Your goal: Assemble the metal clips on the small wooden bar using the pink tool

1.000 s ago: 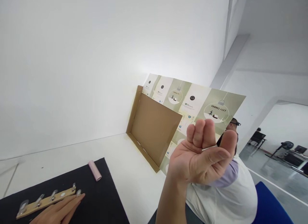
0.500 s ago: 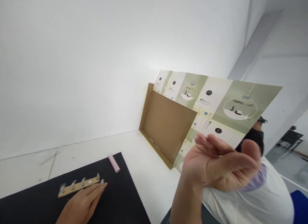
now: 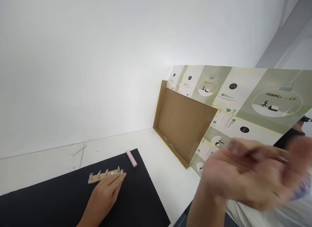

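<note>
My left hand [image 3: 106, 193] lies flat on the black mat [image 3: 60, 201], fingers stretched out, fingertips touching the right end of a wooden strip with metal hooks [image 3: 105, 175]. Raised in the air at the right, my right hand [image 3: 248, 175] is smeared by motion, so its fingers cannot be read. A small pink cylinder [image 3: 131, 158] rests at the mat's far edge, just beyond the strip.
A brown cardboard tray [image 3: 185, 126] leans upright against a printed green-and-white sheet [image 3: 243, 100] at the back right of the white table [image 3: 158, 162]. A person in a white top [image 3: 280, 214] sits behind my right hand. A white wall stands behind.
The view has swung right and down, showing more of the mat. My right hand went from a pinch with a thin pale thing to a blurred, moving hand. My left hand stays by the hook strip.
</note>
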A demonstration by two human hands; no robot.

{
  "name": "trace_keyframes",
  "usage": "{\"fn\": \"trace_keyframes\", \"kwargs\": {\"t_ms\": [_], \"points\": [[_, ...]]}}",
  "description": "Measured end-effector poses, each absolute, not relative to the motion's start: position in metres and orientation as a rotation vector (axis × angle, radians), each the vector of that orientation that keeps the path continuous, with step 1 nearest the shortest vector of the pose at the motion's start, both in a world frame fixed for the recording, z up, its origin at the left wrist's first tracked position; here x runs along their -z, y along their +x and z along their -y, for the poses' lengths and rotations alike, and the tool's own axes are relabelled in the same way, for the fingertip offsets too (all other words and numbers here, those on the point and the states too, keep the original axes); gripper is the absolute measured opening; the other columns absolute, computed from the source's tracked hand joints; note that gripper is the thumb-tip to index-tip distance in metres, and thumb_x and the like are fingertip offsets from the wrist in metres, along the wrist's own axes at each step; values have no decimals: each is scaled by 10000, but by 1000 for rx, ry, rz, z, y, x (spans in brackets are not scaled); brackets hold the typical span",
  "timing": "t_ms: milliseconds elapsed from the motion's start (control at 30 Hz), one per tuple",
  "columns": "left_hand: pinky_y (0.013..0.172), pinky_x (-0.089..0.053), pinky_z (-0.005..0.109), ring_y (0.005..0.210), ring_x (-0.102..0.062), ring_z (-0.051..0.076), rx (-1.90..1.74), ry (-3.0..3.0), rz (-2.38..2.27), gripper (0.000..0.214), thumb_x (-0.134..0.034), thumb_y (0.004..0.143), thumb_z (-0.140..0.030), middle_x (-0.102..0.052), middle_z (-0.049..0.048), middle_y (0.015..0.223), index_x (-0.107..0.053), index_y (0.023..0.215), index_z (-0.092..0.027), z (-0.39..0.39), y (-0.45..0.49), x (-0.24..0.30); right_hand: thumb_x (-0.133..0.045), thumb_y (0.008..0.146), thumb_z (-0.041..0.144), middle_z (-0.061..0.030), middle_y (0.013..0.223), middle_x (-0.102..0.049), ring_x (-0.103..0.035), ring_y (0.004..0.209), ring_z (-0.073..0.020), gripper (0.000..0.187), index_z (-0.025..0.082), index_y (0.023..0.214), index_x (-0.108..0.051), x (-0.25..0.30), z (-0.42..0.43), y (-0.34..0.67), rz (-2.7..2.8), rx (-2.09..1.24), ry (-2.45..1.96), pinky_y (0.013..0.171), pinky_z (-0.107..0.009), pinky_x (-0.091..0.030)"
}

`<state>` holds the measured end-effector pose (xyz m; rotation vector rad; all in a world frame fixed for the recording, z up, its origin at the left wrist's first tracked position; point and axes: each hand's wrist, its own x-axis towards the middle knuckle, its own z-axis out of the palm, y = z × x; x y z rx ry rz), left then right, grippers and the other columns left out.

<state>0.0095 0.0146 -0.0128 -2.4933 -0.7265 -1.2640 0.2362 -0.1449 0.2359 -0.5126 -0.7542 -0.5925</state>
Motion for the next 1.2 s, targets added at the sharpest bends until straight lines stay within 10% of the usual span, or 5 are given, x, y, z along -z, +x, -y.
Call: {"fn": "trace_keyframes", "kwargs": {"t_ms": [167, 433, 1200], "points": [[842, -558, 342, 931, -707, 209, 1271, -2475, 728, 287, -440, 970, -236, -751, 56, 1029, -693, 1100, -196, -14, 9, 12, -536, 926, 221, -35, 895, -691, -664, 757, -163, 357, 261, 1275, -605, -167, 67, 227, 1178, 95, -786, 703, -364, -565], [835, -543, 345, 914, -697, 202, 1280, -2488, 704, 293, -426, 965, -186, -744, 56, 1005, -683, 1106, -198, -15, 9, 14, -823, 655, 415, -34, 605, -701, -628, 447, -125, 348, 120, 801, -711, -19, -3, 207, 1024, -1007, -1014, 438, -208, -459], [830, -538, 346, 919, -674, 203, 1188, -2535, 633, 324, -407, 959, -174, -737, 61, 1024, -697, 1099, -210, -18, 9, 21, -888, 550, 338, 28, 498, -633, -512, 432, -79, 266, 155, 653, -724, 3, -8, 192, 1020, -1012, -1016, 467, -212, -388]]}}
